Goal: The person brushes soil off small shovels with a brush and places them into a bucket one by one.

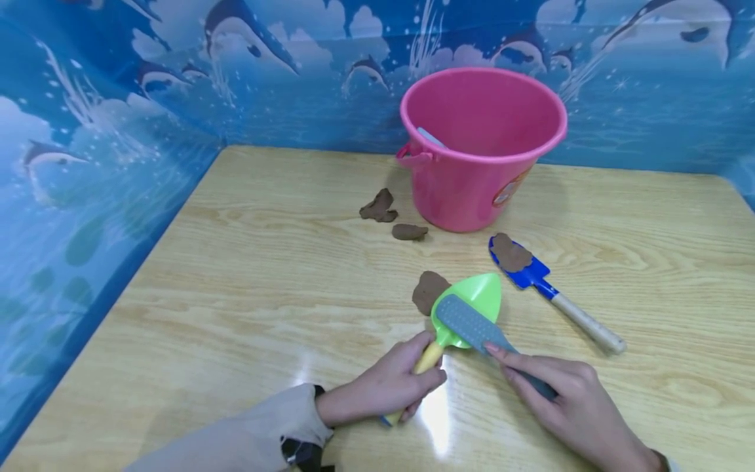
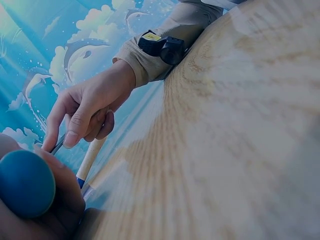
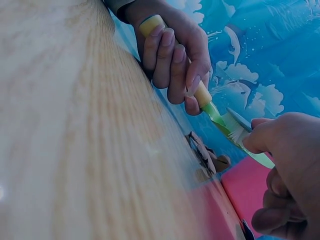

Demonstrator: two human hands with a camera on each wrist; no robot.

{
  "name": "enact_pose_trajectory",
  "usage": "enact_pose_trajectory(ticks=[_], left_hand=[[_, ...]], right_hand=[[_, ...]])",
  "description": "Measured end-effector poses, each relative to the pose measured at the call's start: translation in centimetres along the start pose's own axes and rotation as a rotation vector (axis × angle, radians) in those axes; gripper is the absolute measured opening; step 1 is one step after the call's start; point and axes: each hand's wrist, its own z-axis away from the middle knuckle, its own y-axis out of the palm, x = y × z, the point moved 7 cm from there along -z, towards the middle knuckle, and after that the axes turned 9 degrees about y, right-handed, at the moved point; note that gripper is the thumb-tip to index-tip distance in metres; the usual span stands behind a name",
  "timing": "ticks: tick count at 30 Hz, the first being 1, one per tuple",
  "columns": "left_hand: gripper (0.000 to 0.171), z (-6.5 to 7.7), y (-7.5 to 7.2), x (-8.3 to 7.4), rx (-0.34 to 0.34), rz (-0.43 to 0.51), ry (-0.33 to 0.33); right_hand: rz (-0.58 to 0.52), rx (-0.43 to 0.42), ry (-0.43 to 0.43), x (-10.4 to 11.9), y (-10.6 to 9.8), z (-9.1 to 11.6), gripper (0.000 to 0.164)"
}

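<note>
In the head view my left hand (image 1: 401, 375) grips the yellow wooden handle of a green trowel (image 1: 486, 294), whose blade points away and to the right. My right hand (image 1: 575, 403) holds a grey-blue scrub brush (image 1: 472, 320) by its handle. The brush head lies across the green blade, and white bristles (image 3: 238, 133) face the blade in the right wrist view. Seen from the left wrist, the handle's round blue end (image 2: 27, 183) sticks out of the left hand. A flat brown clay-like lump (image 1: 428, 293) lies on the table beside the blade, partly covered by it.
A pink bucket (image 1: 457, 200) stands at the back, with a light-blue thing (image 1: 430, 136) partly visible inside. Brown pieces (image 1: 377, 207) lie left of it. To the right rests a blue trowel (image 1: 535, 270) carrying a brown lump (image 1: 510, 253). A dolphin-print sheet (image 1: 330, 98) borders the table.
</note>
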Motion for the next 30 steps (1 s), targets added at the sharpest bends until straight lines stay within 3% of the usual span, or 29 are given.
enact_pose_trajectory(ticks=[13,22,25,30], left_hand=[[0.009,0.0,-0.1,0.1,-0.008,0.004,-0.005],[0.006,0.0,0.0,0.1,-0.023,0.014,0.0],[0.006,0.0,0.0,0.0,-0.015,0.012,0.007],[0.005,0.0,0.0,0.0,-0.006,0.007,0.017]], right_hand=[[-0.002,0.005,0.02,-0.2,0.1,0.0,0.035],[0.042,-0.127,0.147,-1.0,-1.3,0.0,0.024],[0.006,-0.127,0.08,-0.5,-1.3,0.0,0.027],[-0.03,-0.009,-0.067,0.7,-0.2,-0.1,0.031]])
